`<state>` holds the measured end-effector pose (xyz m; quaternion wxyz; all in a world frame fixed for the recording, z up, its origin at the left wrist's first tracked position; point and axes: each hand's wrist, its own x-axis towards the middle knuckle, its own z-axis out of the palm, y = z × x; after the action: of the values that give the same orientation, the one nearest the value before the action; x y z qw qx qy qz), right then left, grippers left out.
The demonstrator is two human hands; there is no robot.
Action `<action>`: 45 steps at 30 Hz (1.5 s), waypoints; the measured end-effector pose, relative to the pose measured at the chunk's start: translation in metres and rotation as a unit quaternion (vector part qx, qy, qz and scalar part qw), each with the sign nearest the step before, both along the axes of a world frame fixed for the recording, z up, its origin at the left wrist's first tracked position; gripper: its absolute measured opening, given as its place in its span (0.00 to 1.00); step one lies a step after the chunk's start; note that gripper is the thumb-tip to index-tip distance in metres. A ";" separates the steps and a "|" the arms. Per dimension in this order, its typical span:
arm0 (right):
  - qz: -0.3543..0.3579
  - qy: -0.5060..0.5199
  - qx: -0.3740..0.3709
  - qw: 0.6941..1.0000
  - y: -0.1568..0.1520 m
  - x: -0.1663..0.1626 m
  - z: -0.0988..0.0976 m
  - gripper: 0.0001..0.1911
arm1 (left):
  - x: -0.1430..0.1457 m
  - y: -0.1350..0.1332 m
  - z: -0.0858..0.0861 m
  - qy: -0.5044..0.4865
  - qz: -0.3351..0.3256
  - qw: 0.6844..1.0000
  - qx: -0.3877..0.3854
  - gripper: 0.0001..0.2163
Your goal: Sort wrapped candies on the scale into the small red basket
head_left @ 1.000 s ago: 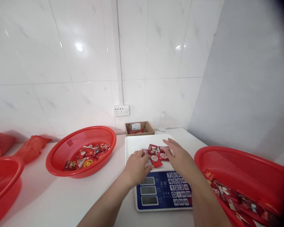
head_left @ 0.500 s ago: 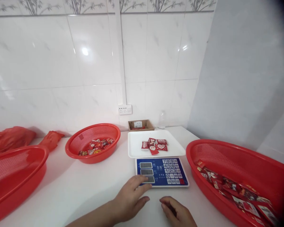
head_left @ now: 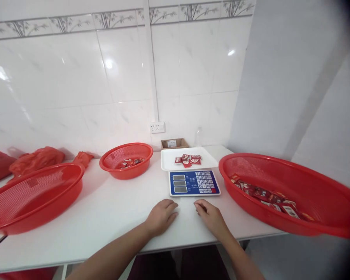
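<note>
My left hand (head_left: pixel 162 217) rests on the white table, just in front of a digital scale (head_left: pixel 195 182). Its fingers are loosely bent with the thumb apart, and it holds nothing visible. Close by on the right, my right hand (head_left: pixel 209 216) has its fingers curled in towards the thumb, with nothing seen in them. Neither hand touches the scale. On the scale's white tray (head_left: pixel 167 160) lies a small pile of red wrapped snack packets (head_left: pixel 188 160). The digits on the display cannot be read.
A large red basket (head_left: pixel 265 158) at the right holds several packets. A smaller red basket (head_left: pixel 128 172) with packets stands left of the scale. Farther left are another red basket (head_left: pixel 72 190) and red plastic bags (head_left: pixel 37 159). Behind the tray are a cardboard box (head_left: pixel 175 143) and a clear bottle (head_left: pixel 198 137).
My left hand has drawn back from the scale's display onto the table. The view has shifted, showing more of the table's front edge. The packets remain on the tray.
</note>
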<state>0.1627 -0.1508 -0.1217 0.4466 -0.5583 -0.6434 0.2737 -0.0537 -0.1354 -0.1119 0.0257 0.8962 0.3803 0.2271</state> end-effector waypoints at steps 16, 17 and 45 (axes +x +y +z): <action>0.021 0.017 0.009 1.000 -0.002 0.002 0.001 0.13 | 0.000 -0.005 0.000 0.025 0.071 0.997 -0.015 0.12; 0.024 0.017 0.010 1.000 -0.002 0.002 0.001 0.13 | 0.000 -0.006 0.001 0.025 0.072 0.997 -0.016 0.12; 0.054 -0.015 -0.030 0.998 0.008 0.000 0.001 0.12 | 0.001 -0.002 0.007 -0.017 0.051 0.997 -0.063 0.10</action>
<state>0.1622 -0.1428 -0.1205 0.4046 -0.5402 -0.6703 0.3085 -0.0530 -0.1376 -0.1047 0.0774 0.8681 0.4388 0.2188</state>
